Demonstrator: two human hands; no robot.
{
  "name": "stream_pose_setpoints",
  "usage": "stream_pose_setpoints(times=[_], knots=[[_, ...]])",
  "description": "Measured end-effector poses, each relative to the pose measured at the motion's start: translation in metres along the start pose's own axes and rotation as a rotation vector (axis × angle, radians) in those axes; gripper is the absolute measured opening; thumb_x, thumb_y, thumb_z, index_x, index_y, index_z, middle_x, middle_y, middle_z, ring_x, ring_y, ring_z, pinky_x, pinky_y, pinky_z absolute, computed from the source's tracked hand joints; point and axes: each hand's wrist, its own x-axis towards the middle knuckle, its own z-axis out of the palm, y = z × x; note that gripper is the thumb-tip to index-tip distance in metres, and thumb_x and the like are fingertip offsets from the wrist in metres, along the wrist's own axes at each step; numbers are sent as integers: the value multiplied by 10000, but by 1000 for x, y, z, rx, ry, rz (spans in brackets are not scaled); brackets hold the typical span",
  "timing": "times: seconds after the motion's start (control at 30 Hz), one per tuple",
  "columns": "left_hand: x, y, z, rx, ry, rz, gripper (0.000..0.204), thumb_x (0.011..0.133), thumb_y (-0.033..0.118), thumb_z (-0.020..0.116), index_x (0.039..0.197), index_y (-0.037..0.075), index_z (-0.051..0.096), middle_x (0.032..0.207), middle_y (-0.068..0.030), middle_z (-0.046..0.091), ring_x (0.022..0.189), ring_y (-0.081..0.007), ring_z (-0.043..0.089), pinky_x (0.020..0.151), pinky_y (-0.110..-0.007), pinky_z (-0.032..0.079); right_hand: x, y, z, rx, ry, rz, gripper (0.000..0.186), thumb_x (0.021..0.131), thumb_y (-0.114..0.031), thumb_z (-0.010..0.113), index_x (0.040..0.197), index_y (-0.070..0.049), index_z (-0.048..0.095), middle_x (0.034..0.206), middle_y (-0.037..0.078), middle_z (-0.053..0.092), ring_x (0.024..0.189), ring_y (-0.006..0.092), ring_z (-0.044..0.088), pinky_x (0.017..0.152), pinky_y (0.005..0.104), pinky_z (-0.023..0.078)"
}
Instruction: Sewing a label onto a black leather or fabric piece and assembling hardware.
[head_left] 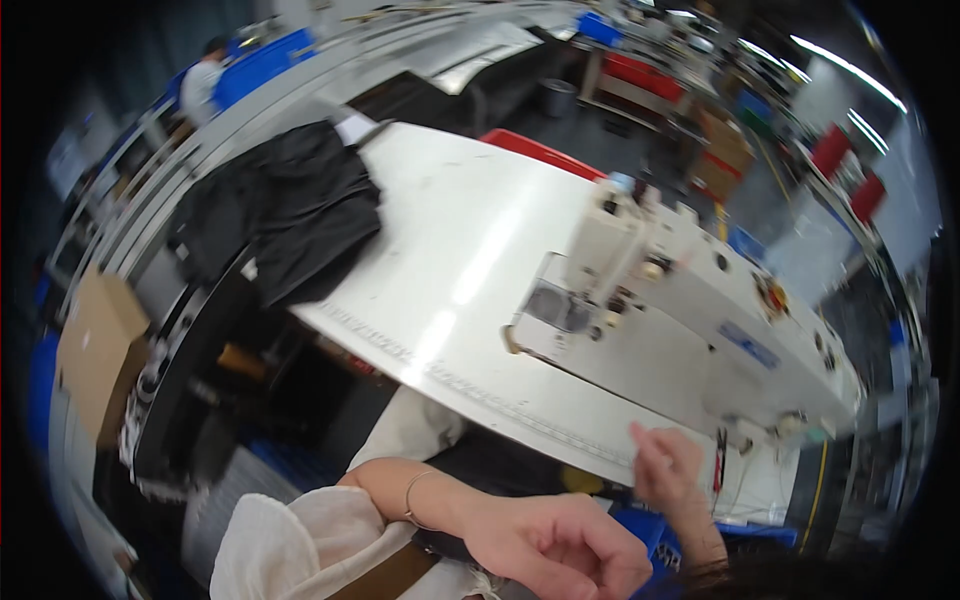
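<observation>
My left hand point(550, 550), a thin bracelet on its wrist, is below the white table's front edge point(450, 390), fingers curled closed; I cannot see what, if anything, is inside. My right hand point(670, 470) is at the edge with its fingers bent in, contents unclear, left of small red-handled snips point(719, 460). Above it stands a white sewing machine point(740, 330) with its needle plate point(555, 310). Black fabric point(290, 200) is heaped over the table's left end.
A brown carton point(98, 355) stands at far left, blue bins point(745, 540) below the table. A red tray point(540, 152) lies behind it. A person point(200, 85) works at back left beside a blue bin point(265, 70). More cartons point(715, 155) sit on the floor at back right.
</observation>
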Motion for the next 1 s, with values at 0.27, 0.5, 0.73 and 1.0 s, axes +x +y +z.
stream_pose_setpoints(times=[0.27,0.5,0.73,1.0], knots=[[-48,53,31,222,499,-15,128,870,72,546,843,-51,571,788,-145,580,694,-253,575,630,-343,467,84,-74,167,207,-381,-467,613,721,-112,646,1282,-24,413,1288,209,396,1170,350,403,994,468,304],[-66,78,32,147,632,82,130,871,78,546,811,-37,555,738,-114,575,660,-195,562,598,-294,449,115,-91,196,94,-548,-454,768,695,-68,628,1363,13,258,1412,250,205,1318,416,176,1066,537,132],[-112,124,11,-13,610,161,143,872,84,546,779,-24,540,689,-82,569,626,-137,549,566,-245,431,157,-118,244,-3,-535,-530,817,656,-83,579,1370,54,206,1420,266,172,1327,420,153,1075,537,92],[-230,286,0,990,1654,-194,194,885,186,572,846,-3,559,719,-20,577,644,-55,525,581,-209,441,178,-134,236,-138,-448,-738,612,731,-224,548,1262,39,393,1300,238,380,1232,382,336,1002,487,265]])
